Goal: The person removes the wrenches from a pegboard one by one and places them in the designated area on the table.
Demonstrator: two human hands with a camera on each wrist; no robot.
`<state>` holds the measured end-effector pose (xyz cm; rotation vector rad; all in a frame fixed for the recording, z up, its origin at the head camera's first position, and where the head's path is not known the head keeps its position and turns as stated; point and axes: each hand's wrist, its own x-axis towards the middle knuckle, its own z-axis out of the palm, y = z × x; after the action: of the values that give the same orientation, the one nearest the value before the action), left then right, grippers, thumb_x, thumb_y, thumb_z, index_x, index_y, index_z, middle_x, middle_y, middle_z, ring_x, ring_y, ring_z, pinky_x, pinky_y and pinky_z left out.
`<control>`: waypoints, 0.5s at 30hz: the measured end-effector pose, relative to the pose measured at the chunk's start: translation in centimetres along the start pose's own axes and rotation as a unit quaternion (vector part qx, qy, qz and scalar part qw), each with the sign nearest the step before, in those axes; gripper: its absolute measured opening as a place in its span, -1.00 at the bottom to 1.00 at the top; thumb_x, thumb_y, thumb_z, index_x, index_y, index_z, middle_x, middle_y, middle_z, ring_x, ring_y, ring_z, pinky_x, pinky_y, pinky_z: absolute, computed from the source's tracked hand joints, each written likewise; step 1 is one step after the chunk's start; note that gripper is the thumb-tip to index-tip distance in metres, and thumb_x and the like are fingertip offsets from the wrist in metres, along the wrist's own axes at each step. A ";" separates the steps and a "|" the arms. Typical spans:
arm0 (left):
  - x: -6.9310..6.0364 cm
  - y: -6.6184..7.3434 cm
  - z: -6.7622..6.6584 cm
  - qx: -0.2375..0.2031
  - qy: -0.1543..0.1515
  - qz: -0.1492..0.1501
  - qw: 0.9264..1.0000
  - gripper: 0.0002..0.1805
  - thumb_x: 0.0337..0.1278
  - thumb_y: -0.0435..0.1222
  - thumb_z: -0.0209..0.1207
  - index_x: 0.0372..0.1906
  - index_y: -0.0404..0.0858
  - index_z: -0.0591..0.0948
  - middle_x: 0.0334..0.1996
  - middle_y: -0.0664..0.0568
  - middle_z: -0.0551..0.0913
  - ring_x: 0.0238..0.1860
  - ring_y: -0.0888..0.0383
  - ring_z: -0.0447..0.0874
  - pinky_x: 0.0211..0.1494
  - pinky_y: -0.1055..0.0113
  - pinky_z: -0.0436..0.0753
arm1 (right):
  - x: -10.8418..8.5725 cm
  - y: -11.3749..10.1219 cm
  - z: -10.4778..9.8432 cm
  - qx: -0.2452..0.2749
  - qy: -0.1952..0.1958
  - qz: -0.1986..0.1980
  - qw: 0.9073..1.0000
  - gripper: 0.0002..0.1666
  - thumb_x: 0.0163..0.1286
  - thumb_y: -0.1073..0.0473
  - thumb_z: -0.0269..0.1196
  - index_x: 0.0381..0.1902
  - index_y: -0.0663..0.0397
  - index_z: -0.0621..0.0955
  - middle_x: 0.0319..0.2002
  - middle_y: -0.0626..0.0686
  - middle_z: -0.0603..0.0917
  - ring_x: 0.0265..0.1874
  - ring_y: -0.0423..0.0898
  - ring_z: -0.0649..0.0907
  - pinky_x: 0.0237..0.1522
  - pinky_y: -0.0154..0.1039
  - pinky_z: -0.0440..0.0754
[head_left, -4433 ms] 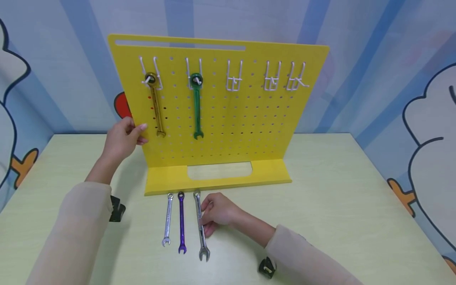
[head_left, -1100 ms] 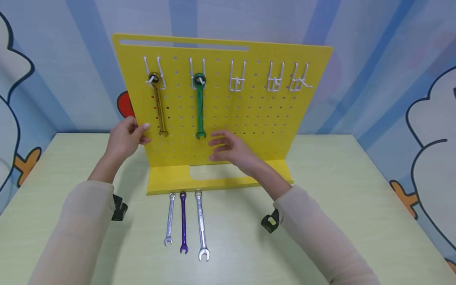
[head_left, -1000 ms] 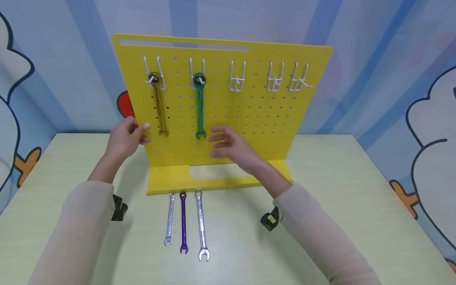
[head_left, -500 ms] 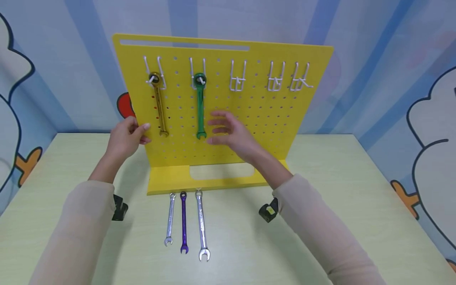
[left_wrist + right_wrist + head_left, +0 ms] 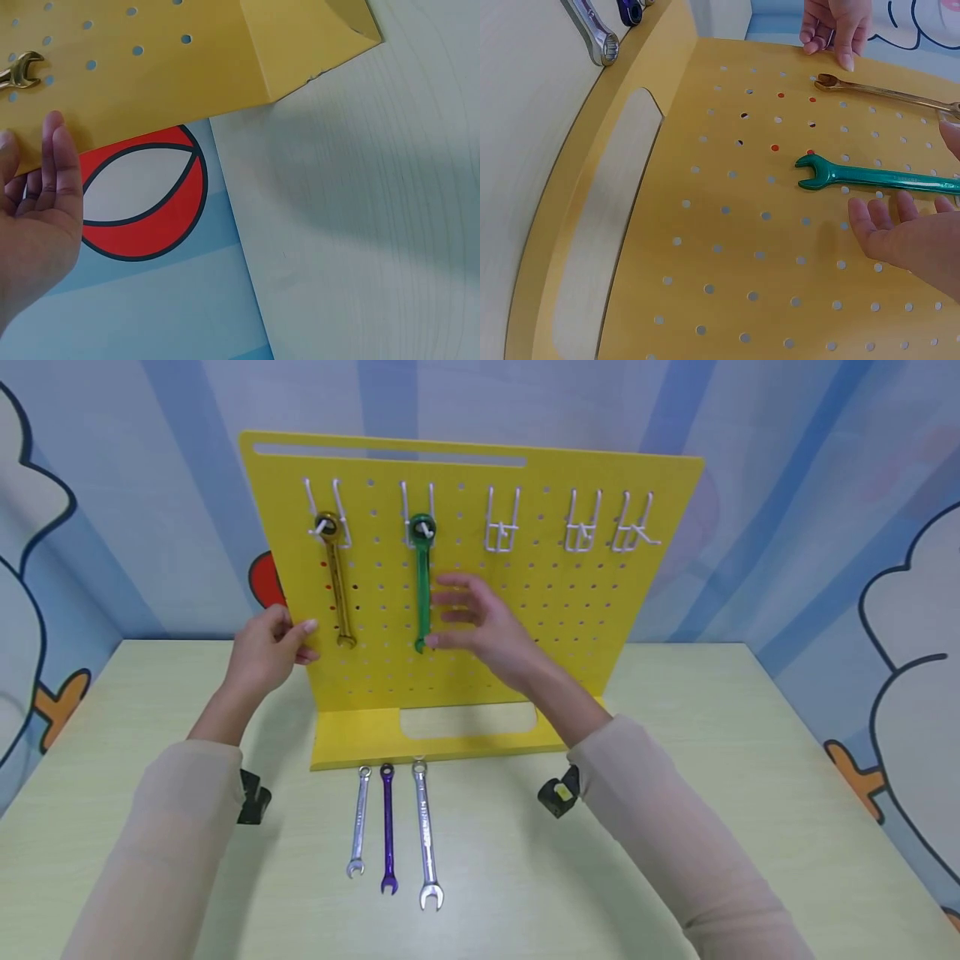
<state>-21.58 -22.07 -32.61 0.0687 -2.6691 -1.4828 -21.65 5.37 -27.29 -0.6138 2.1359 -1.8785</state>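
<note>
With thumb and fingers, my left hand grips the left edge of a yellow pegboard. My right hand is raised in front of the board, its loosely bent fingers beside the green wrench. In the head view its thumb overlaps that wrench's lower end; contact is unclear. The right wrist view shows its fingers alongside the green shaft, not closed around it. A gold wrench hangs to the left. A large silver wrench, a purple wrench and a small silver wrench lie on the table.
Three white wire hooks, the left, middle and right ones, carry nothing on the board's right half. The board's base has a long cut-out slot and stands on a pale table. A patterned blue backdrop rises behind.
Having left the large silver wrench on the table, my right hand has risen up the board and moved left to the green wrench. My left hand keeps its grip on the edge.
</note>
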 end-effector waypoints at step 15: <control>-0.8 1.2 0.0 0.034 0.008 0.003 0.999 -0.63 0.28 -0.08 -0.05 -0.26 -0.37 0.31 -0.28 -0.21 0.49 -0.37 0.10 0.65 -0.34 0.48 0.61 | 0.7 -0.4 0.1 0.031 -0.004 0.005 1.000 -0.23 0.11 0.46 0.27 0.26 0.05 0.26 0.12 0.11 0.40 0.11 0.08 0.39 0.11 -0.19 0.44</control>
<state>-20.78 -21.42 -31.65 0.0779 -2.7035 -1.3844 -22.22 4.93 -26.86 -0.5951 2.0645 -1.9254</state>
